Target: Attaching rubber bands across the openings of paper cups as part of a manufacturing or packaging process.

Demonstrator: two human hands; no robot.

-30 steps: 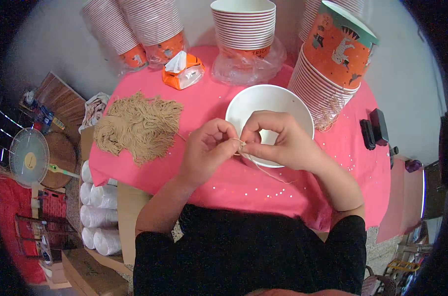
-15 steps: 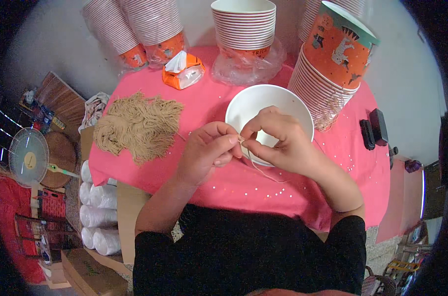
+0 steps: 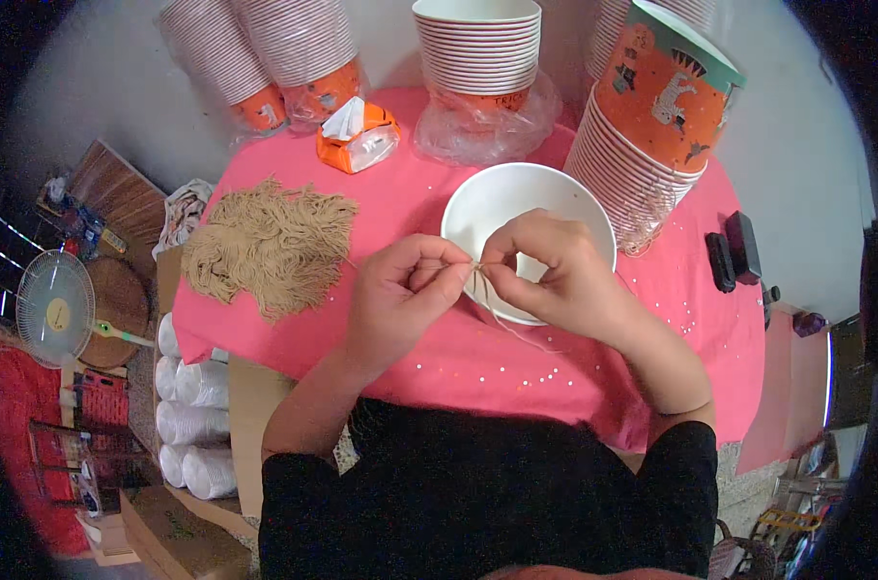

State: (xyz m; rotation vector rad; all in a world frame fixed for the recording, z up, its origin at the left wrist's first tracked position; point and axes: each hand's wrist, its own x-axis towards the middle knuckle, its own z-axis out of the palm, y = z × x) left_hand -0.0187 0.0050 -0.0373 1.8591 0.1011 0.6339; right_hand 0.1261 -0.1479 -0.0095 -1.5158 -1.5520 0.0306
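Tan string [image 3: 486, 295], hands [image 3: 400, 298] pinching, left now curled tighter

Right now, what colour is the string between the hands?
The string is light tan, in head view.

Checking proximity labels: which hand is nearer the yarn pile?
Left. The left hand is to the right of the yarn pile, apart from it; the right hand is farther right, in front of the bowl in this view.
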